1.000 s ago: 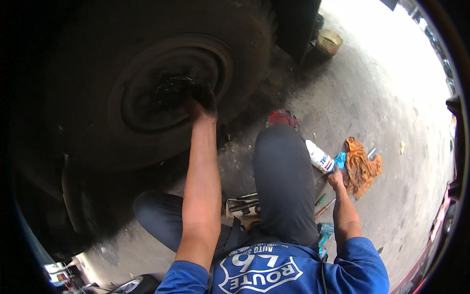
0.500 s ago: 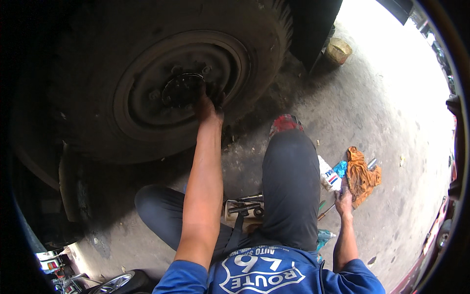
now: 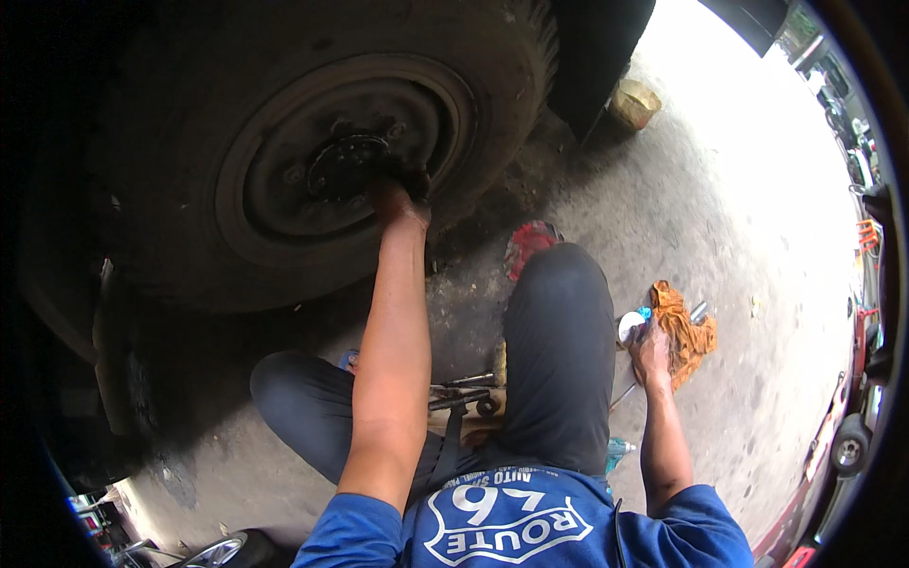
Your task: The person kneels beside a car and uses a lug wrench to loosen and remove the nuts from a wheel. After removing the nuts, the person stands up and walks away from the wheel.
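My left hand (image 3: 398, 189) is at the hub (image 3: 350, 163) of a large wheel (image 3: 270, 204), upper left. Its blackened fingers merge with the dark hub, so their grip cannot be made out. On the right, my right hand (image 3: 650, 352) is on the ground beside a crumpled orange-brown rag (image 3: 688, 343). Its fingers appear closed on a white container (image 3: 627, 328), whose round end shows left of them. A small bright blue piece (image 3: 645, 312) lies just beyond the fingers. A thin metal rod (image 3: 623, 396) sticks out below that hand.
Between my legs is a shallow box (image 3: 464, 417) with dark metal tools. A teal power tool (image 3: 619, 452) lies by my right thigh. A red object (image 3: 530, 248) sits beyond my right knee, and a tan container (image 3: 635, 104) stands farther off. A metal cylinder (image 3: 699, 310) touches the rag.
My right hand has moved up and left onto the white container, which now shows a round end instead of its printed side. My left hand has dropped slightly lower on the hub.
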A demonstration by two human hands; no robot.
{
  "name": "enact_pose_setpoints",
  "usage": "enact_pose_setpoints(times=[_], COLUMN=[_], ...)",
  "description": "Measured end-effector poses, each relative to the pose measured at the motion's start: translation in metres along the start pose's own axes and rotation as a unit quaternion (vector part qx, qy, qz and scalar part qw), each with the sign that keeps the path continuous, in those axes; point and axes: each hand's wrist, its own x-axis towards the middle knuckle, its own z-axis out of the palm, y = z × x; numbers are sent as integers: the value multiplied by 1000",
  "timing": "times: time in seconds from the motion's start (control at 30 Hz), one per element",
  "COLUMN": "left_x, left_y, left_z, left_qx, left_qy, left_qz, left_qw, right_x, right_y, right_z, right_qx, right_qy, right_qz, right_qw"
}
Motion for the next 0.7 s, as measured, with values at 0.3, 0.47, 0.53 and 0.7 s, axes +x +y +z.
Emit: enact_pose_setpoints(times=[0.3, 0.47, 0.53, 0.7], left_x=[27, 24, 21, -19], left_y=[-9, -9, -9, -5], left_z=[-4, -25, -22, -7], left_qx=[-75, -123, -132, -4], left_qy=[-36, -153, -89, -16], left_qz=[24, -10, 43, 23], left_qw=[996, 980, 986, 1000], right_x=[-8, -10, -10, -18], right_y=[10, -5, -9, -1], right_z=[6, 9, 11, 13], right_qx=[6, -3, -5, 2], right_qy=[70, 59, 51, 48], right_qz=[-52, -21, -15, -35], right_qw=[996, 998, 999, 998])
